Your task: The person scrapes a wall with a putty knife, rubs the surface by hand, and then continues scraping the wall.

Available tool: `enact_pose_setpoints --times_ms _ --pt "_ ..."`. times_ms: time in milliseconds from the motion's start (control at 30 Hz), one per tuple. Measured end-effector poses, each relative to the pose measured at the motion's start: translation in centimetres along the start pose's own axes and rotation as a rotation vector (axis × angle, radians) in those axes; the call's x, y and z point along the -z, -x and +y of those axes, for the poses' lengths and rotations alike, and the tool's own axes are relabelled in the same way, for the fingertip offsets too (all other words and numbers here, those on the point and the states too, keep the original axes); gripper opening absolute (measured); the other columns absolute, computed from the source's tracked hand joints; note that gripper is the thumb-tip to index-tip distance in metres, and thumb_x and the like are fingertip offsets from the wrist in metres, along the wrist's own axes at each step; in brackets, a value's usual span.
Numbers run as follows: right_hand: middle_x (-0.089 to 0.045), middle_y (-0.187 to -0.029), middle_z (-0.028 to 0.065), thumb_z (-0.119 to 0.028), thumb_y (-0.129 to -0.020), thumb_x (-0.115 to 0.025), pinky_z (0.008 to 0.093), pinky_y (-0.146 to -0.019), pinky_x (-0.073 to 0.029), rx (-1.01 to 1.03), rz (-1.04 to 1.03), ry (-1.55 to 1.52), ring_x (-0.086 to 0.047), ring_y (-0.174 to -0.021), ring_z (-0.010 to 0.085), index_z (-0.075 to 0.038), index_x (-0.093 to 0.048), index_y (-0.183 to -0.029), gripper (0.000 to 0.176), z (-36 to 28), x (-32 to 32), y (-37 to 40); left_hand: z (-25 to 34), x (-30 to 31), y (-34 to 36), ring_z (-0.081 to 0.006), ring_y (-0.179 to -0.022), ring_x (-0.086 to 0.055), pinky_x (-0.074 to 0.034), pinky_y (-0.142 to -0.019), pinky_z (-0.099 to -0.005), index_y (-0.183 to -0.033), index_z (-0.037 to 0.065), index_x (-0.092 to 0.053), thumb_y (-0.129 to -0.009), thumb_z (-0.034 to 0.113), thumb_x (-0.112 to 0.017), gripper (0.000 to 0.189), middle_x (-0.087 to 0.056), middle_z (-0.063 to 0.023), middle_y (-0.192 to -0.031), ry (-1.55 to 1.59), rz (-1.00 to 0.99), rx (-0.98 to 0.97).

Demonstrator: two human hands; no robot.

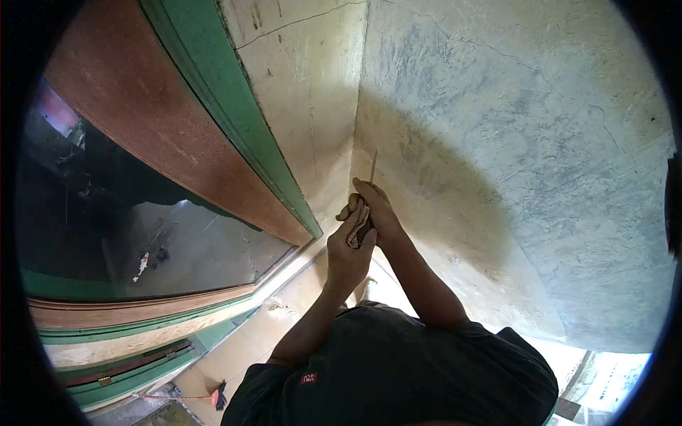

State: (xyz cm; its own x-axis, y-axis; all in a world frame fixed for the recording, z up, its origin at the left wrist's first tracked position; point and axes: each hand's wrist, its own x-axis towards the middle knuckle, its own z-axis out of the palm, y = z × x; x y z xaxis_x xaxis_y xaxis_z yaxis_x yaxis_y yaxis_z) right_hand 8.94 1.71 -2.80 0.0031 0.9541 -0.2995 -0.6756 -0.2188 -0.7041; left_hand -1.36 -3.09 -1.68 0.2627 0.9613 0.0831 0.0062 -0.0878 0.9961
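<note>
Both hands meet in front of my chest, close to the wall corner. My right hand [378,207] is closed round a thin-bladed tool [374,167], whose narrow blade points up along the wall and shows nearly edge-on; its handle is hidden in the fingers. Just below, my left hand [346,259] is closed on a crumpled, folded brownish piece [357,228], with its thumb and fingers on either side. This piece lies right against the right hand's fingers, and I cannot tell whether it is cloth or paper.
A patchy grey-and-cream wall [554,170] rises on the right and meets a cream wall [305,92] at the corner. To the left is a window pane [206,248] in a brown and green frame [220,92]. A red-and-dark tasselled object [218,396] lies low on the left.
</note>
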Motion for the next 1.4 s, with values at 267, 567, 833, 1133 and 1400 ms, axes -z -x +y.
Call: enact_pose_setpoints --times_ms 267,567,833,1133,1400 --pt "-0.052 -0.060 0.0020 -0.037 -0.092 -0.056 0.0351 -0.055 -0.055 -0.026 -0.027 0.031 -0.058 -0.050 0.0192 -0.010 -0.042 -0.091 0.031 -0.5 -2.2 -0.2 -1.2 1.2 -0.8 -0.0156 -0.098 -0.058 -0.048 -0.086 -0.0262 -0.124 -0.011 -0.047 -0.081 0.001 -0.060 0.047 -0.059 -0.0142 -0.108 0.123 0.016 -0.031" --pt "-0.053 -0.063 0.0030 -0.042 -0.094 -0.049 0.0344 -0.054 -0.052 0.107 -0.003 -0.085 -0.057 -0.051 0.0186 -0.011 -0.046 -0.093 0.031 0.7 0.3 2.4 -0.4 -0.1 1.1 -0.0174 -0.103 -0.058 -0.046 -0.090 -0.0265 -0.129 -0.009 -0.044 -0.079 -0.002 -0.058 0.052 -0.058 -0.0157 -0.110 0.018 -0.088 -0.043" --pt "-0.053 -0.065 0.0091 -0.046 -0.096 -0.043 0.0346 -0.052 -0.050 0.044 0.070 0.022 -0.057 -0.053 0.0211 -0.009 -0.045 -0.094 0.037 0.1 -1.0 1.4 -0.6 0.0 -0.4 -0.0213 -0.112 -0.052 -0.042 -0.097 -0.0296 -0.134 -0.008 -0.037 -0.079 -0.006 -0.055 0.057 -0.050 -0.0205 -0.121 -0.007 -0.048 -0.067" --pt "-0.052 -0.062 0.0072 -0.046 -0.095 -0.046 0.0311 -0.049 -0.048 -0.041 0.107 0.163 -0.053 -0.050 0.0177 -0.009 -0.046 -0.089 0.037 -1.5 1.4 2.4 -0.5 -3.2 0.8 -0.0252 -0.112 -0.052 -0.044 -0.094 -0.0315 -0.138 -0.008 -0.030 -0.082 -0.001 -0.051 0.060 -0.047 -0.0241 -0.121 -0.113 0.001 -0.119" --pt "-0.050 -0.062 0.0035 -0.048 -0.093 -0.047 0.0307 -0.049 -0.048 0.024 0.104 0.165 -0.052 -0.050 0.0152 -0.011 -0.048 -0.078 0.041 -0.1 1.7 1.4 -2.2 -2.8 0.2 -0.0194 -0.103 -0.055 -0.045 -0.088 -0.0294 -0.130 -0.007 -0.041 -0.086 0.002 -0.055 0.047 -0.053 -0.0177 -0.114 -0.137 0.050 -0.155"
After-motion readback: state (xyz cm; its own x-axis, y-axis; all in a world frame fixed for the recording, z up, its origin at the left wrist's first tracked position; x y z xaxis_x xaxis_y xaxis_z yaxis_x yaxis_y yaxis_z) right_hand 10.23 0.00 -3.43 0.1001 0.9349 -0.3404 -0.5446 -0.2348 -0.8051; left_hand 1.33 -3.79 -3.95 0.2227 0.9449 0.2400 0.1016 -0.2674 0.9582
